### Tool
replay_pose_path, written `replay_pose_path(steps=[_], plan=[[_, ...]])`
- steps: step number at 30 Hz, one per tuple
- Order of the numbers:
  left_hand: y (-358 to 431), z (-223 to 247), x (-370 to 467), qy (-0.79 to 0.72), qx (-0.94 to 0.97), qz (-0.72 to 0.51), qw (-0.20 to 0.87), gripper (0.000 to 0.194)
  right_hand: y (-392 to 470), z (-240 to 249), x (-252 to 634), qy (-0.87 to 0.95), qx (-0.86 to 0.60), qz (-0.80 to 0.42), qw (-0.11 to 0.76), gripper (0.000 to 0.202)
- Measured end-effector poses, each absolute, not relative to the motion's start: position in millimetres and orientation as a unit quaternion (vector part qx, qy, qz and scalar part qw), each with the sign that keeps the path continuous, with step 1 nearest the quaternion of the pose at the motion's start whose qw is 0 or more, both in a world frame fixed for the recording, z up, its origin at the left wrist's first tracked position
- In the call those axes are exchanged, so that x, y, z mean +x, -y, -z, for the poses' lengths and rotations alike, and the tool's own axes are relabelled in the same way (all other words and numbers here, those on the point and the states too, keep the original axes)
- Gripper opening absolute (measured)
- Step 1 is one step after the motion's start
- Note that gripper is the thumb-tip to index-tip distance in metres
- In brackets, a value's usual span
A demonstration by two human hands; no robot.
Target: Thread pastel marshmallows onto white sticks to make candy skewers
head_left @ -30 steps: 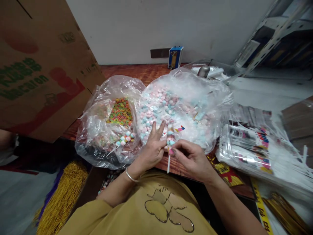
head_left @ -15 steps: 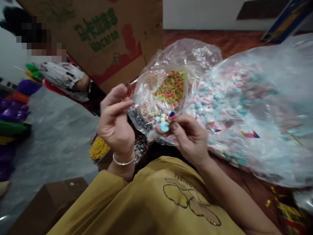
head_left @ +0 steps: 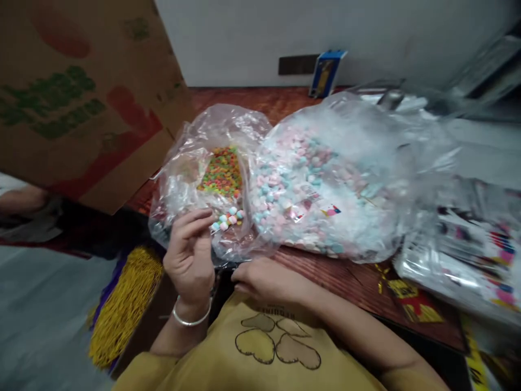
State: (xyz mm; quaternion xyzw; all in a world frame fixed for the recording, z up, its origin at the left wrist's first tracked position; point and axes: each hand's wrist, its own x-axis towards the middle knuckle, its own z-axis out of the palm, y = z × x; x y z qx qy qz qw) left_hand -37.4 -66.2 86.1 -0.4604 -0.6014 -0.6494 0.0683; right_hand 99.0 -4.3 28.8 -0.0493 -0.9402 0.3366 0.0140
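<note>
lowered since the earlier frame, the right hand now dips curled fingers over the near edge of the table, and the candy stick it pinched then is out of sight; whether it grips anything cannot be told. further left, the left hand has come in beside the candy clusters, fingers half bent, any hold on a stick hidden. those clusters lie just past its fingertips on the clear bag, presumably to keep the reach short. ahead of the right hand, the big bag keeps pastel candies together, probably so none roll off. printed sleeves lie to its right, seemingly stacked for easy picking.
</note>
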Motion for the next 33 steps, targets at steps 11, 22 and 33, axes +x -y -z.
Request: replay_pose_path(steps=[11, 22, 33], plan=[[-21, -40, 22, 0.513, -0.588, 0.571, -0.255, 0.017, -102, -16, 222, 0.755, -0.603, -0.021, 0.257, 0.026], [-45, -14, 64, 0.324, -0.223, 0.455, -0.799, 0.054, -90, -36, 240, 0.713, -0.47, -0.299, 0.427, 0.007], [-42, -13, 95, 0.291, -0.059, 0.623, -0.724, 0.035, -74, -46, 257, 0.606, -0.444, -0.523, 0.402, 0.014]])
